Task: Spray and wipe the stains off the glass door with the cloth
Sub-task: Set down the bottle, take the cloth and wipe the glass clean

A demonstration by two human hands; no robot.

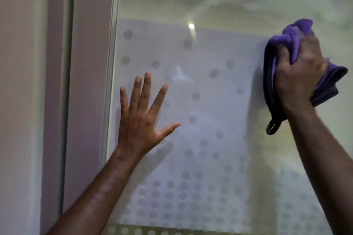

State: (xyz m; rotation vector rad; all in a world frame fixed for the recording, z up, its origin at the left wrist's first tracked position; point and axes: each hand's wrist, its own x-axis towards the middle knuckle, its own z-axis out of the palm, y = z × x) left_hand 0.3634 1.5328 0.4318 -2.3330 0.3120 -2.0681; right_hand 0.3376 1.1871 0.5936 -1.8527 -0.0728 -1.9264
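The glass door (210,101) fills most of the view, with a frosted panel dotted in grey circles and hazy curved smears across its upper part. My left hand (139,118) lies flat against the glass near its left edge, fingers spread and empty. My right hand (299,68) is at the right, fist closed around a bunched purple cloth (290,40) with a dark edge and a hanging loop, pressed to the glass. No spray bottle is in view.
A pale metal frame strip (112,63) runs down the glass's left edge. Left of it stand a pinkish door jamb (89,63) and a plain wall (21,101). A small bright light reflection (191,25) shows on the glass.
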